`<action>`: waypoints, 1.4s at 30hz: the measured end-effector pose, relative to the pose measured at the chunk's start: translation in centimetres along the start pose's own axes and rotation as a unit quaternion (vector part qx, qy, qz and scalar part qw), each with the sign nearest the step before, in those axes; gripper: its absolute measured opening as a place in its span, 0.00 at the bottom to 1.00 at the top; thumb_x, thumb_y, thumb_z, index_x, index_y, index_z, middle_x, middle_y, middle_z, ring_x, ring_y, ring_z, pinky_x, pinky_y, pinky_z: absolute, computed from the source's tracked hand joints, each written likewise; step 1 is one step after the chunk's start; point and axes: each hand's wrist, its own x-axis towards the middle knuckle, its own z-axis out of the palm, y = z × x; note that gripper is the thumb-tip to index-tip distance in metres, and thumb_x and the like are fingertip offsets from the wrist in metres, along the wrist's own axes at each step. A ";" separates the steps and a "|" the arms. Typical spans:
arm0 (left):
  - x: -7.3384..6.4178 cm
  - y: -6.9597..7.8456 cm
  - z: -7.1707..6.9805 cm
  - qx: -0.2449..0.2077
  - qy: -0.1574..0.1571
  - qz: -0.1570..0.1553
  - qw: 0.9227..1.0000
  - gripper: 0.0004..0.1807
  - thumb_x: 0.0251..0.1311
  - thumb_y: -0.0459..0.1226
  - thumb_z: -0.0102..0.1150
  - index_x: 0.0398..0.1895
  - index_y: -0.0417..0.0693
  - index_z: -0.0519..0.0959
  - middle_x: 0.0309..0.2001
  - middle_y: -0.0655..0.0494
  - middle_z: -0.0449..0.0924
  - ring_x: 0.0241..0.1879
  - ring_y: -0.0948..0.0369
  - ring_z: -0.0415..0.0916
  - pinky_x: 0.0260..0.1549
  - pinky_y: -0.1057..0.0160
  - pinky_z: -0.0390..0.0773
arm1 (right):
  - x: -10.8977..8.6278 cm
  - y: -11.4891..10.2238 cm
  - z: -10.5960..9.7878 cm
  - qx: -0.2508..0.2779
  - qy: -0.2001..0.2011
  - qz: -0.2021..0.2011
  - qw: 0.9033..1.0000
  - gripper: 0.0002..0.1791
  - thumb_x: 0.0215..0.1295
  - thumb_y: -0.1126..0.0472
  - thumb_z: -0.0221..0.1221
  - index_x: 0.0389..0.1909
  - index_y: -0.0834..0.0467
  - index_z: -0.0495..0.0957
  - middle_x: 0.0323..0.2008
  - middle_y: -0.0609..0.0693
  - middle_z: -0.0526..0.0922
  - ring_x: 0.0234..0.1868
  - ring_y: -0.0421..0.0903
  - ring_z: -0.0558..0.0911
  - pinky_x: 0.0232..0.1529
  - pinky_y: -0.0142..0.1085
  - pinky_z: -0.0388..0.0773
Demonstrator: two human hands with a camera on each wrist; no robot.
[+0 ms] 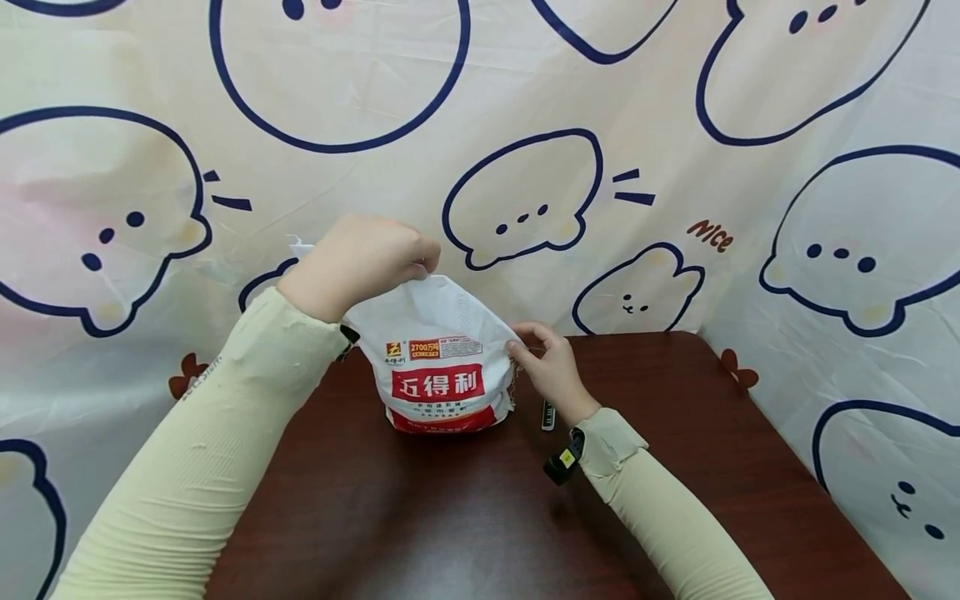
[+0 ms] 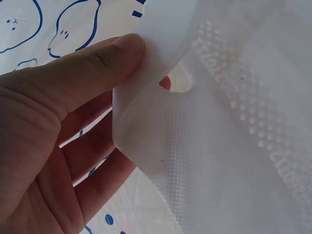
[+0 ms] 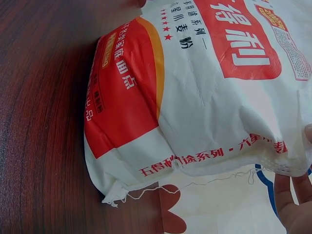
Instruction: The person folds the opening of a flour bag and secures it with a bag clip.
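A white flour bag [image 1: 437,354] with red printed panels stands upright on the dark wooden table. My left hand [image 1: 369,260] pinches its top edge from above, thumb in front and fingers behind. In the left wrist view, a small cut-out handle hole [image 2: 181,80] sits beside the thumb. My right hand [image 1: 553,368] pinches the bag's right side edge between thumb and fingers. Up close in the right wrist view, the bag [image 3: 200,97] bulges at the bottom, and a loose thread [image 3: 195,184] hangs along its seam. What the bag contains is hidden.
The brown table [image 1: 450,517] reaches back to a cartoon-printed sheet [image 1: 360,183] behind and at both sides. A small dark and white stick-like item [image 1: 548,415] lies on the table just right of the bag, below my right hand.
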 end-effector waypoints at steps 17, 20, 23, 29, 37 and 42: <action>0.0 -0.1 -0.3 0.020 -0.014 -0.004 1.000 0.05 0.63 0.34 0.69 0.40 0.51 0.88 0.39 0.53 0.88 0.37 0.55 0.82 0.43 0.52 0.83 | -0.1 0.3 0.0 0.006 0.004 -0.004 1.000 0.12 0.70 0.63 0.63 0.52 0.62 0.82 0.50 0.56 0.83 0.51 0.51 0.82 0.50 0.40 0.82; 0.1 0.0 -0.3 0.025 -0.017 0.001 1.000 0.05 0.63 0.35 0.69 0.40 0.51 0.88 0.39 0.53 0.88 0.36 0.55 0.82 0.42 0.52 0.84 | -0.1 0.3 -0.1 0.006 0.006 0.004 1.000 0.13 0.70 0.63 0.63 0.52 0.62 0.82 0.51 0.57 0.82 0.51 0.52 0.82 0.50 0.39 0.82; 0.0 0.0 -0.3 0.025 -0.017 0.002 1.000 0.05 0.63 0.34 0.68 0.40 0.51 0.87 0.39 0.53 0.88 0.36 0.55 0.82 0.42 0.52 0.84 | -0.2 0.2 -0.2 0.005 0.003 0.008 1.000 0.13 0.71 0.62 0.63 0.53 0.62 0.82 0.51 0.58 0.82 0.51 0.53 0.82 0.49 0.37 0.82; 0.0 0.0 -0.3 0.026 -0.004 0.007 1.000 0.04 0.64 0.33 0.67 0.40 0.50 0.87 0.38 0.53 0.88 0.35 0.55 0.82 0.42 0.52 0.84 | -0.2 0.1 -0.3 -0.006 0.006 0.007 1.000 0.12 0.71 0.62 0.62 0.52 0.62 0.82 0.50 0.56 0.82 0.51 0.52 0.82 0.50 0.40 0.82; -0.1 -0.2 -0.1 0.043 0.026 0.016 0.999 0.05 0.64 0.31 0.65 0.39 0.49 0.87 0.36 0.53 0.88 0.32 0.56 0.82 0.40 0.53 0.84 | -0.2 0.1 -0.1 -0.015 0.015 0.000 1.000 0.12 0.71 0.62 0.62 0.52 0.62 0.83 0.50 0.56 0.82 0.51 0.52 0.82 0.49 0.38 0.83; -0.3 -0.2 0.0 0.050 0.039 0.016 0.998 0.04 0.63 0.32 0.66 0.38 0.49 0.87 0.35 0.53 0.88 0.32 0.55 0.82 0.39 0.54 0.85 | -0.2 0.1 0.0 -0.015 0.018 -0.005 1.000 0.12 0.71 0.62 0.63 0.52 0.61 0.83 0.50 0.56 0.83 0.51 0.52 0.82 0.49 0.39 0.84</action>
